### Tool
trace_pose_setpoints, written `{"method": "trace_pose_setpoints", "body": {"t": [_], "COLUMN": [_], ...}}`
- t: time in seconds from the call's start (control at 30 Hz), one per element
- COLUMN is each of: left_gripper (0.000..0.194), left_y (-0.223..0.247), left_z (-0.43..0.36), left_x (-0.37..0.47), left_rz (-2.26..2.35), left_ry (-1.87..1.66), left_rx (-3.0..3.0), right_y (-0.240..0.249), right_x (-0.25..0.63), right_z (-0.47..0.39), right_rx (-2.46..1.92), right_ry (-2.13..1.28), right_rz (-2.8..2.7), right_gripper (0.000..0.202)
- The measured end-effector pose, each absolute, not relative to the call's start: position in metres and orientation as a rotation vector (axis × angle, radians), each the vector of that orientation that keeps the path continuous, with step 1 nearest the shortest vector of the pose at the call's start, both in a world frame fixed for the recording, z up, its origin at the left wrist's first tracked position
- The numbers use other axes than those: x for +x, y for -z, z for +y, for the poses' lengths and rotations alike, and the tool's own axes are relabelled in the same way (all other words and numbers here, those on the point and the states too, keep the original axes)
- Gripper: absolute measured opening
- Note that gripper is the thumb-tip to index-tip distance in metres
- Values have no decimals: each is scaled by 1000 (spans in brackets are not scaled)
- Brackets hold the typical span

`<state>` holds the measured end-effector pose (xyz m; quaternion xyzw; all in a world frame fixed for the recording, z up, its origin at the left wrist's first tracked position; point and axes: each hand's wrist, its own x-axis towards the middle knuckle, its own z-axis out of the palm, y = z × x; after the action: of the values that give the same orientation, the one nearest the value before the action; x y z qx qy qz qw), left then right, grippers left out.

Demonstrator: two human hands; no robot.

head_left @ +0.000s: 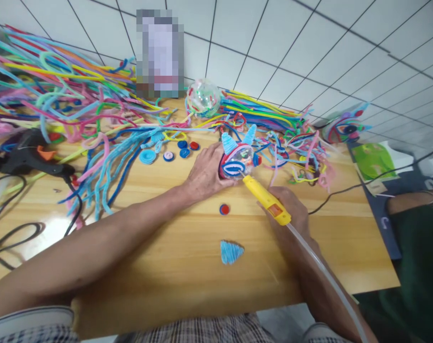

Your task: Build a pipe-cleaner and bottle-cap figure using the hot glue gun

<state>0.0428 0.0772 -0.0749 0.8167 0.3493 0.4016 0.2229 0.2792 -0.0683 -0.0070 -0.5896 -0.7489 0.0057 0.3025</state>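
Observation:
With my left hand (208, 170) I grip a clear plastic ball (245, 155) trimmed with pipe cleaners. Two light-blue cones stand up from it, and a blue and white oval loop (234, 168) is on its near side. A yellow hot glue gun (268, 200) is held in my right hand (290, 209), its nozzle at the edge of the oval; whether it touches is too small to tell. A clear glue stick (327, 276) trails from the gun's back. Nearer to me lie a red and blue coil (224, 209) and a blue fuzzy triangle (231, 252).
Pipe cleaners (105, 105) heap up at the left and back. Several small coils (184, 152) lie left of my hand. Another clear ball (203, 97) stands behind. A black glue gun (37, 155) with cables sits at left. A person's arm (409, 202) shows at right.

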Motion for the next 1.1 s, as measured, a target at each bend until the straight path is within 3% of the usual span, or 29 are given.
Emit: {"method": "trace_pose_setpoints", "body": {"t": [1.1], "left_gripper": [95], "left_y": [69], "left_z": [74], "left_x": [45], "left_rz": [1007], "left_ry": [-1122], "left_rx": [2297], "right_y": [2], "right_x": [279], "right_z": [-65], "right_rx": [-1581], "right_ry": [-15], "right_rz": [-2005], "right_gripper": [5]}}
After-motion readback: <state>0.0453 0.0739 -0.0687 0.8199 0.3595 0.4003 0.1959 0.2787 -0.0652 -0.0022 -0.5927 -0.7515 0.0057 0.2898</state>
